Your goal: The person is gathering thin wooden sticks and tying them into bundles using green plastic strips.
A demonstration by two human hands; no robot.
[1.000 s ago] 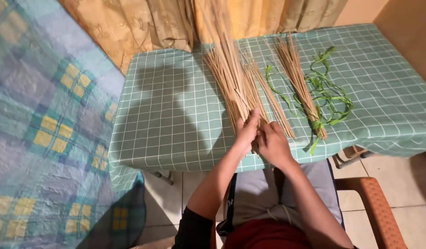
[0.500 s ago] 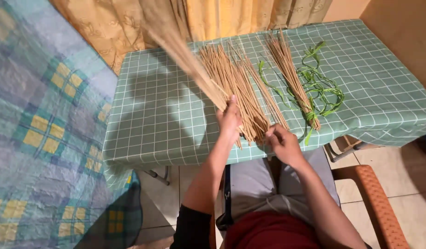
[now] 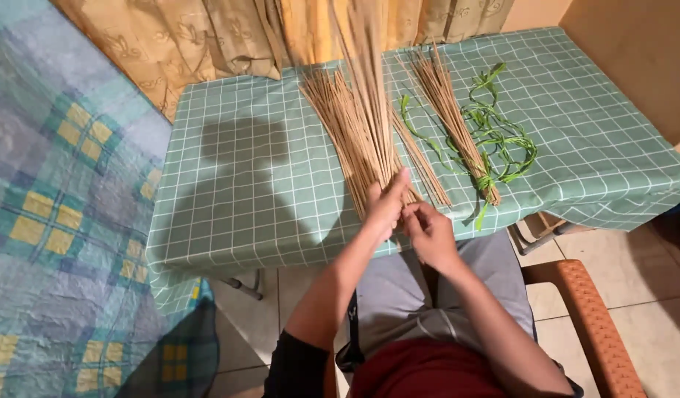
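- Green checked cloth (image 3: pixel 237 214) spread over the worktop, with tan patterned curtains (image 3: pixel 207 37) hanging along its far edge and a brown wall at the far right.
- Left of the worktop, a quilt (image 3: pixel 53 221) in blue, green and yellow squares; near right, tiled floor and the orange-brown arm of a chair (image 3: pixel 590 324).
- Left hand (image 3: pixel 386 206) closed around the near ends of a bundle of thin tan sticks (image 3: pixel 358 125), thumb pointing up along the stalks.
- Bundle fanned out from that grip toward the far edge of the worktop, a few stalks lifted and reaching up in front of the curtains.
- Right hand (image 3: pixel 428 232) just beside the left, at the near edge of the worktop, fingers curled at the stick ends; cannot tell whether pinching a single stalk or only touching them.
- A few loose sticks (image 3: pixel 421 166) lying just right of the held bundle, slanting toward the near right.
- Farther right, a second bundle of sticks (image 3: pixel 454 125) lying flat, tied near its near end with a green strip.
- Green leaf strips (image 3: pixel 502 136) coiled loosely beside and partly under that tied bundle, well apart from both hands.
- Grey trousers and a dark red top in the near middle, below the arms.
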